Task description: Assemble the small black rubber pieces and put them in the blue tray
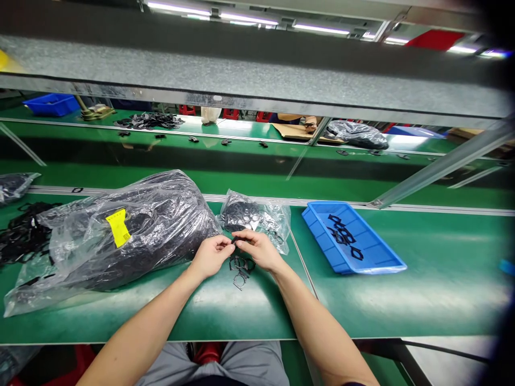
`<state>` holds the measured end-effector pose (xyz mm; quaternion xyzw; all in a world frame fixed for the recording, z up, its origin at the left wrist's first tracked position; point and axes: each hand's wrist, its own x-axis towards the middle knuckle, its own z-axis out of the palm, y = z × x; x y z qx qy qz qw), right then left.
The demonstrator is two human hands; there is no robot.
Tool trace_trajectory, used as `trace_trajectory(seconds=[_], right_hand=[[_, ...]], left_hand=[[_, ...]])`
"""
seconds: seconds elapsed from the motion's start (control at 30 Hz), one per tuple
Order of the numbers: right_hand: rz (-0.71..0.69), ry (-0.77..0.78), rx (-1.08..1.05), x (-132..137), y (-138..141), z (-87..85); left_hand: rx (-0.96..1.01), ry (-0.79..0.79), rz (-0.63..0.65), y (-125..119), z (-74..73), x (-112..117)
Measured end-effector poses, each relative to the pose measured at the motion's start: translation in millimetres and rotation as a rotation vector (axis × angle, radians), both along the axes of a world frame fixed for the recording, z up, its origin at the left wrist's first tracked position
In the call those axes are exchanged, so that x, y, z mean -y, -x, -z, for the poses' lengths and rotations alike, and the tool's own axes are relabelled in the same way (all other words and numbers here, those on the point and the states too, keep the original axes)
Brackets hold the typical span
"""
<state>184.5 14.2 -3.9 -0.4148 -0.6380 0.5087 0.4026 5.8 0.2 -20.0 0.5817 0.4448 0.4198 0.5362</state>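
The left hand [212,255] and right hand [257,248] pinch 1 small black part [235,240] between their fingertips, above loose black rings [243,264] on the green table [442,257], beside a large plastic bag [173,225].

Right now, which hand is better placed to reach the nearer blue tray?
Probably the right hand: it is nearer the blue tray, which sits to its right. The left hand is farther off and would likely cross the right arm. Both pinch a small dark part.
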Motion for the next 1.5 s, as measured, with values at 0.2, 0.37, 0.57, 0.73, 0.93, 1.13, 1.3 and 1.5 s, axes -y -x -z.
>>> trace_trajectory(seconds=[0.2, 0.37, 0.57, 0.73, 0.93, 1.13, 1.3, 1.5], right_hand=[[-0.006, 0.036, 0.009, -1.6, -6.2, -4.8], [-0.029, 0.056, 0.032, -3.5, -11.4, -3.7], [0.010, 0.079, 0.047, -4.1, -12.6, -3.7], [0.035, 0.077, 0.046, -3.0, -10.7, -4.3], [0.030, 0.069, 0.058, -1.8, -8.8, -5.1], [-0.011, 0.042, 0.071, -2.1, -10.9, -4.9], [-0.021, 0.065, 0.013, -5.5, -18.2, -6.1], [0.432, 0.087, -0.790, -33.4, -66.4, -9.3]], left_hand=[[0.077, 0.075, -0.044, -0.1, -6.6, 0.2], [0.106, 0.102, 0.001, 0.3, -9.0, 0.1], [0.068, 0.085, 0.013, 2.4, -8.2, -0.7], [0.047, 0.065, 0.009, 3.1, -10.0, -1.3], [0.026, 0.062, -0.017, 3.8, -8.4, -2.7], [0.001, 0.033, -0.037, 4.1, -3.4, -3.4], [0.006, 0.039, -0.049, 2.2, -6.0, -1.4], [-0.022, 0.030, -0.048, 1.2, -9.4, 0.6]])
